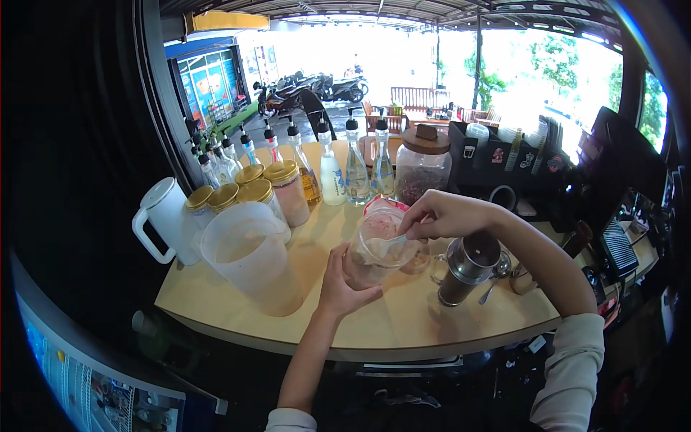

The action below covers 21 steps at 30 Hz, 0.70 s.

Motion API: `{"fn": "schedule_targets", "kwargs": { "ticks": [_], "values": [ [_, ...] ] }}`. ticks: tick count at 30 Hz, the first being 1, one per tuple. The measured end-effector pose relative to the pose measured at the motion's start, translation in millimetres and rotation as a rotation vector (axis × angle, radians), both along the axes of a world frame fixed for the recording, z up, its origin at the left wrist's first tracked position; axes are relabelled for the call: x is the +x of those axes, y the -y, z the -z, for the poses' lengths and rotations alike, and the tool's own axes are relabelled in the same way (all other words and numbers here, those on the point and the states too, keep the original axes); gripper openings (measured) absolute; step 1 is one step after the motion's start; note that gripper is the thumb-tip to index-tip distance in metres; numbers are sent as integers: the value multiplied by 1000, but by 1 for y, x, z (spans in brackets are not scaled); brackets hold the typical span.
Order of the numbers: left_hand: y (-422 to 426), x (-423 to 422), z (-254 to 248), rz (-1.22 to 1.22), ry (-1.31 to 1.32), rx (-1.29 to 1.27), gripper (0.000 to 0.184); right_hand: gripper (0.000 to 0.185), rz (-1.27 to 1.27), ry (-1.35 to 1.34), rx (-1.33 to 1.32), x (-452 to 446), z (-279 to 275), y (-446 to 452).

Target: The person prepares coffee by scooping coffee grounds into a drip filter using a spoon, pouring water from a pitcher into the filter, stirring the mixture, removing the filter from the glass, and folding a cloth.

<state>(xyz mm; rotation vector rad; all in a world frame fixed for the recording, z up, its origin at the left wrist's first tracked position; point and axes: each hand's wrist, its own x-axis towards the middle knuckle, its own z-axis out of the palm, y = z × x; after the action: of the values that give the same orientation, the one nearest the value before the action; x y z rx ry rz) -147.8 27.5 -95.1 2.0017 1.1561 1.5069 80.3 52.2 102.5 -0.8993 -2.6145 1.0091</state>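
Observation:
My left hand [341,286] wraps around the side of a clear tub [366,272], which tilts a little above the counter. Pinkish and pale contents show inside it, too blurred to identify. Pinched in the fingers of my right hand [450,214] is a small white spoon [389,243], its bowl at the tub's mouth. Part of a red and white package [385,204] appears just behind the tub. To the right, a metal coffee filter [473,252] sits on a glass mug [455,288], below my right forearm.
A large frosted pitcher [248,252] and a white lidded jug [167,216] stand left. Gold-lidded jars [290,194] and pump bottles [356,169] line the back beside a wooden-lidded jar [423,165]. A black cup holder [504,155] is back right. The counter's front edge [403,351] curves nearby.

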Motion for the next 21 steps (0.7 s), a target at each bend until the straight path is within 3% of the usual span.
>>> {"fn": "schedule_targets", "kwargs": {
  "ticks": [4,8,15,21],
  "values": [
    [0,1,-3,14,21,-53,92,25,150,-80,-184,19,-3,2],
    [2,3,-6,-4,12,-26,90,26,210,-197,-195,38,-5,10],
    [-8,-1,4,-13,77,-65,86,30,265,-290,-69,87,-8,33],
    [-18,-6,25,-29,150,-82,89,30,486,-249,136,134,5,72]
  ]
}}
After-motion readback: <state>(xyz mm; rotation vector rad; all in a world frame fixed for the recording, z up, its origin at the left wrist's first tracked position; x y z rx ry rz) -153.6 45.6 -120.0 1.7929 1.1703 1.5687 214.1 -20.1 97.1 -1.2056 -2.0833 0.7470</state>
